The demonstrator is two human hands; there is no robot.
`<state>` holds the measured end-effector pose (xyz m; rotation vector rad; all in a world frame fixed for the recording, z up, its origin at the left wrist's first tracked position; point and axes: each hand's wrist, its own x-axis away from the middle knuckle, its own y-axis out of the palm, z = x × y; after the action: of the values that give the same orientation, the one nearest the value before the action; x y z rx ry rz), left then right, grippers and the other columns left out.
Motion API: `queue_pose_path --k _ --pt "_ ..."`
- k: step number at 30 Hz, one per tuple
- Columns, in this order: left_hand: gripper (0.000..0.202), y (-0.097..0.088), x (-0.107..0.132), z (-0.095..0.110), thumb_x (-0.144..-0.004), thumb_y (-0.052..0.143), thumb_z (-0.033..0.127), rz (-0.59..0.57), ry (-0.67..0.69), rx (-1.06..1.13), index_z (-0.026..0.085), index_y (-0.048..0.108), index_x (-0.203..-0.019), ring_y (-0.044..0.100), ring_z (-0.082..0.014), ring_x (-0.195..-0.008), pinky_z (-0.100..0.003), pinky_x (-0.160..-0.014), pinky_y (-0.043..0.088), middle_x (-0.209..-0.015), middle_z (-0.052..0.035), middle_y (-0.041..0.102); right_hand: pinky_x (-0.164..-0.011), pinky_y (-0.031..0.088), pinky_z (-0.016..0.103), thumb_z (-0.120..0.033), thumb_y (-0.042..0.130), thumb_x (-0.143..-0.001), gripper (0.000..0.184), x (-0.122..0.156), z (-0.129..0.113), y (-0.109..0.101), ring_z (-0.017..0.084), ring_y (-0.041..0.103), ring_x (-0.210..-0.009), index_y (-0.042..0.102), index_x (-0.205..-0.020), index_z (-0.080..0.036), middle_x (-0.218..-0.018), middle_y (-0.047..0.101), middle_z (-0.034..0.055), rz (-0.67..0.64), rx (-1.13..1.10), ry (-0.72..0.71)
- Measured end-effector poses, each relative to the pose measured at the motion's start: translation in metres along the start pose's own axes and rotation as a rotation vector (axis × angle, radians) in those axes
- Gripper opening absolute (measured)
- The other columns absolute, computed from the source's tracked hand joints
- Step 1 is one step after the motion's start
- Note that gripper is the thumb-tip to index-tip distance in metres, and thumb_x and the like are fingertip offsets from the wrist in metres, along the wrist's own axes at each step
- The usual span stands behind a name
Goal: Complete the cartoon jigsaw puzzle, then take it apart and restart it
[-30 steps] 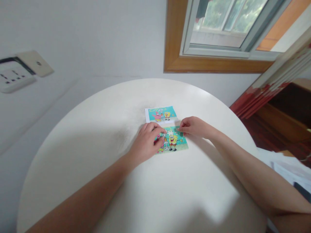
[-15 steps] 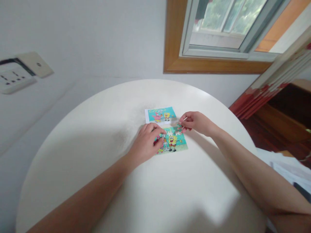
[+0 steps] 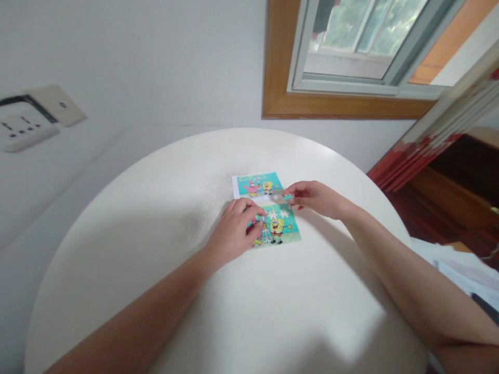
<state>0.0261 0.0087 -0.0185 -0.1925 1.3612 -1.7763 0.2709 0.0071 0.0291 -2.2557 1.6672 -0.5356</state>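
A small cartoon jigsaw puzzle [image 3: 279,227] lies flat on the round white table [image 3: 195,208], with white gaps along its top edge. My left hand [image 3: 235,231] rests on the puzzle's left side, fingers curled and pressing down on it. My right hand [image 3: 314,198] hovers just above the puzzle's top right corner, pinching a small teal puzzle piece [image 3: 288,197] between thumb and fingertips. A printed reference picture [image 3: 257,185] with the same cartoon lies just beyond the puzzle.
A wall runs close behind the table, with a socket plate [image 3: 23,127] at the left. A wood-framed window [image 3: 351,57] is at the upper right. A red-and-cream curtain [image 3: 432,140] and dark wooden furniture [image 3: 460,176] stand to the right.
My right hand has lifted a teal piece off the puzzle's top right area and now holds it slightly above, leaving white gaps there. My left hand has stayed put.
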Motion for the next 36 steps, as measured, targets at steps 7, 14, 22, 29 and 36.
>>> queue_pose_path --k 7,14,22,29,36 --pt "0.022 0.0 0.0 0.0 -0.084 0.055 0.02 -0.008 0.006 -0.003 0.022 0.063 -0.104 0.049 -0.0235 -0.104 -0.041 -0.095 0.04 -0.106 -0.0057 0.053 -0.066 0.049 0.025 -0.014 0.061 -0.073 0.022 -0.002 0.001 -0.002 0.011 0.058 -0.066 0.063 -0.093 -0.021 -0.071 0.061 -0.001 0.027 -0.109 0.044" --pt "0.022 -0.001 0.0 0.001 -0.083 0.056 0.019 0.004 0.007 0.009 0.023 0.063 -0.104 0.049 -0.0234 -0.104 -0.041 -0.095 0.041 -0.105 -0.0053 0.054 -0.07 0.049 0.026 -0.012 0.062 -0.069 0.017 -0.005 0.01 -0.002 0.012 0.061 -0.071 0.067 -0.083 -0.019 -0.074 0.068 0.0 -0.034 -0.138 0.101" --pt "0.022 0.0 0.0 0.0 -0.083 0.056 0.019 -0.001 0.001 0.004 0.023 0.063 -0.104 0.049 -0.0239 -0.105 -0.041 -0.095 0.04 -0.106 -0.0056 0.053 -0.072 0.045 0.028 -0.021 0.065 -0.07 0.02 -0.005 0.009 0.005 0.014 0.058 -0.072 0.073 -0.088 -0.016 -0.075 0.069 0.001 -0.018 0.234 0.021" --pt "0.024 0.001 0.0 0.0 -0.082 0.057 0.018 0.005 0.008 0.009 0.023 0.063 -0.104 0.049 -0.0233 -0.105 -0.041 -0.095 0.041 -0.106 -0.0052 0.053 -0.069 0.044 0.027 -0.023 0.064 -0.072 0.022 -0.007 0.015 0.007 0.014 0.055 -0.07 0.075 -0.09 -0.016 -0.077 0.069 0.0027 -0.033 0.31 0.02" --pt "0.023 0.0 0.0 0.0 -0.082 0.057 0.018 0.0 0.003 0.008 0.023 0.063 -0.103 0.049 -0.0236 -0.105 -0.042 -0.096 0.04 -0.106 -0.0054 0.053 -0.065 0.042 0.025 -0.024 0.068 -0.071 0.024 -0.006 0.015 0.006 0.013 0.053 -0.068 0.075 -0.094 -0.02 -0.079 0.066 0.0024 -0.012 0.473 -0.033"
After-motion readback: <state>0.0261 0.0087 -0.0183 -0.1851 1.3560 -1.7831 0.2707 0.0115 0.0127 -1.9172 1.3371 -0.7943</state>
